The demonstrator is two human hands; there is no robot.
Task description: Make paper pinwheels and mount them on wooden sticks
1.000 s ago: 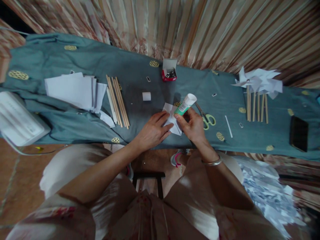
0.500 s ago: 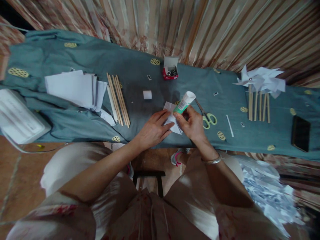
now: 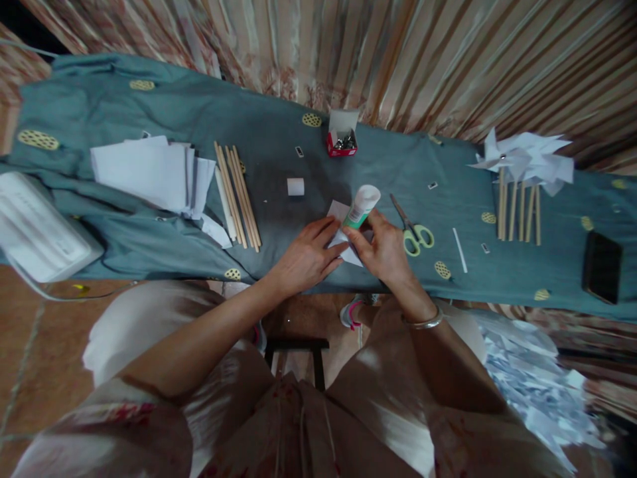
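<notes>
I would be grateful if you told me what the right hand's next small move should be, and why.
Probably a light dab of the glue stick on the white paper: the right hand holds the stick tilted, lower end at the paper, and the left hand rests its fingers there, which should steady it.

A glue stick [image 3: 361,206], white at its upper end and green lower down with a printed label, was gripped in the right fingers [image 3: 360,243]. It stood tilted, its upper end leaning to the right and rising above the thumb; its lower end was hidden behind that thumb, over the paper. The small white piece of paper [image 3: 339,210] lay on the worktop [image 3: 271,222] under the spread left fingers [image 3: 322,227]. One corner showed beyond their tips, and another part showed between the two hands.
</notes>
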